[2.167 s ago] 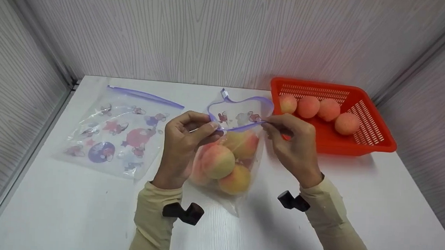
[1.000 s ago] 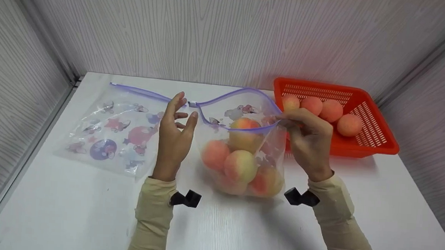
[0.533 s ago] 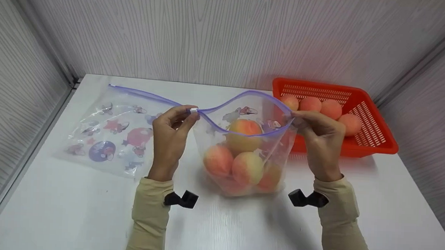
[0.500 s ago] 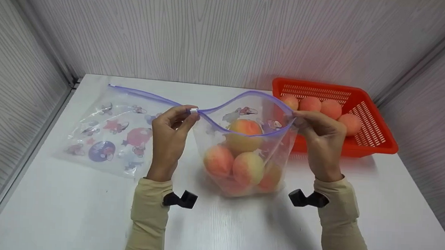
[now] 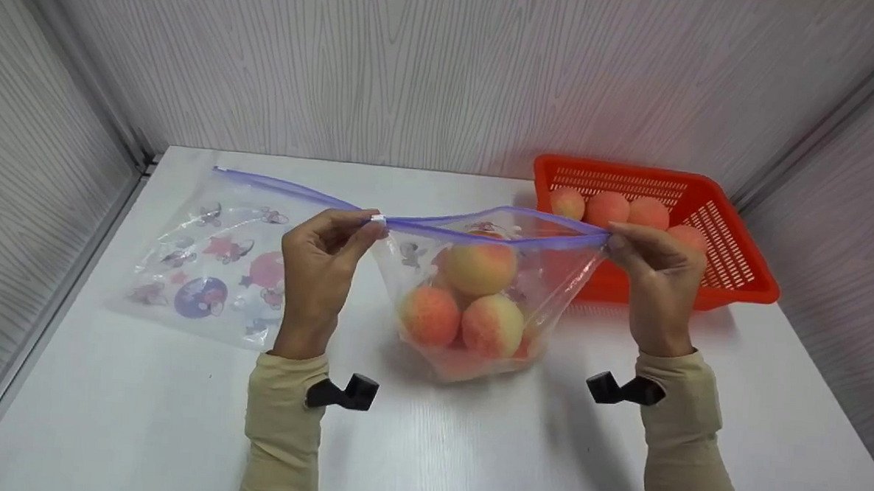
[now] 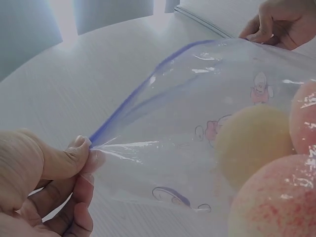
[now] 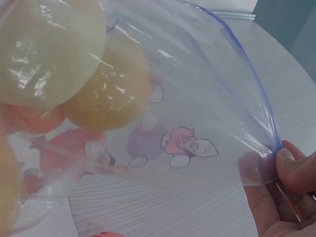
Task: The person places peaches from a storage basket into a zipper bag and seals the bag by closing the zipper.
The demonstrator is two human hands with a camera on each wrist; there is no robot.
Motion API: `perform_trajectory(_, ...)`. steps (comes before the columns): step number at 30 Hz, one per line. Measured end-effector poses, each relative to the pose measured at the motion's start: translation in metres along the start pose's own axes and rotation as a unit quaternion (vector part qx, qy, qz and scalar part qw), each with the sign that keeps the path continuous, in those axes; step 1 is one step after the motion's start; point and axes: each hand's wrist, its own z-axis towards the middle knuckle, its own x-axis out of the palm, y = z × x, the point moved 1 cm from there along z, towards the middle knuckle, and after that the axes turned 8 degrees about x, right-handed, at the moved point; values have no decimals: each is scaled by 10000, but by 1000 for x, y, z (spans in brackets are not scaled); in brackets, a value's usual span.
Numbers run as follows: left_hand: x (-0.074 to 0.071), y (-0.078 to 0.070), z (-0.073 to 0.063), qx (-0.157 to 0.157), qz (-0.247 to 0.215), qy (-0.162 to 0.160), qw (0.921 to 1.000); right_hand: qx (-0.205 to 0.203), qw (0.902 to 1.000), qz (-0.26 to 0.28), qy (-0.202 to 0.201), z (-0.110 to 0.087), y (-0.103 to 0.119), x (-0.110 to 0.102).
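Two tan sleeves [image 5: 281, 430] reach in over the white counter [image 5: 472, 454], with a small black thing [image 5: 360, 391] at each wrist. The left hand [image 5: 321, 270] pinches one top corner of a clear bag [image 5: 411, 254] between thumb and finger, right by the little white slider [image 5: 378, 218]. The right hand [image 5: 664, 277] pinches the other top corner the same way. The bag is between the two hands; it is hard to tell whether its bottom touches the counter.

At least three peaches [image 5: 492, 327] sit inside. If the fingers slip on the smooth plastic, a corner could drop and a peach could roll out, because there is a gap between the purple edges [image 5: 511, 240]. If the hands pull too hard, the thin plastic might rip near the corners, where it is creased. If the edges do not line up, the slider could get stuck. The top peach is close under them and might push them apart.

A flat bag [image 5: 207, 265] lies to the left, partly behind the left hand; a careless swing could drag it. Farther back on the right, a red basket [image 5: 722, 293] holds four more peaches [image 5: 608, 209]. A bump from the right hand could tip it.
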Motion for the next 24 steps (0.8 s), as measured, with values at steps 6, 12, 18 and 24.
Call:
perform_trajectory(6,-3,1,0,70,-52,-72,9999,43,9998,-160,-118,-1,-10,-7)
perform_trajectory(12,-4,4,1,159,-8,-1,9999,90,9994,-321,-73,-2,-12,-9)
perform_trajectory(18,-5,2,1,264,176,241,9992,455,9914,-1147,426,0,-1,-12)
perform_trajectory(24,-1,2,-1,354,287,302,9985,548,9317,-3447,1003,9,22,-1)
